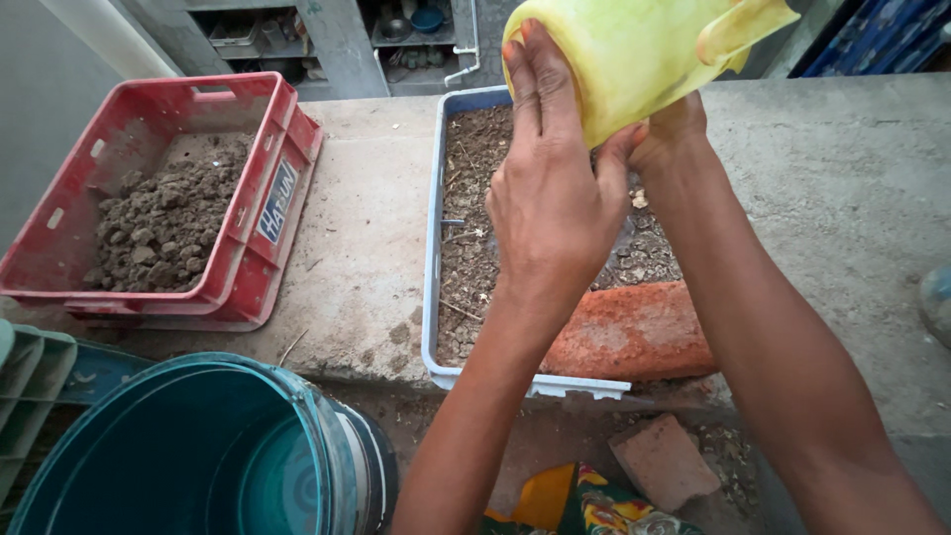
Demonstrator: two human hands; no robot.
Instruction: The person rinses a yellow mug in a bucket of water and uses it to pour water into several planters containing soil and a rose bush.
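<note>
From where I watch, far left on the concrete bench (376, 248) sits a red plastic crate (260, 198) with a heap of clumpy dry soil (163, 223) in it. Below it, off the bench edge, stands a teal bucket (198, 456) with water in the bottom.

Moving right, a long white tray (433, 248) holds darker, crumbly soil mix, with a red brick (634, 332) lying across its near end and a broken brick piece (664, 461) on the ground below.

Over the tray my left hand (550, 198) is spread flat, fingers (530, 79) extended and pressed against the side of a yellow plastic jug (634, 54), which is tipped on its side above the tray's far half. The left hand steadies rather than grips; its palm side is hidden from me, so I cannot tell how much it wraps.

Further right, my right hand (669, 134) is under the jug, closed against its lower wall; the fingers themselves are hidden behind the plastic.

I judge the jug light and thin-walled, slightly flexible, and probably slick if wet, so it would dent under a hard squeeze. Its moulded handle at the upper right looks the surest place to take hold, with a second hand cupping the body as now. The jug touches both hands, held clear of the soil below.
</note>
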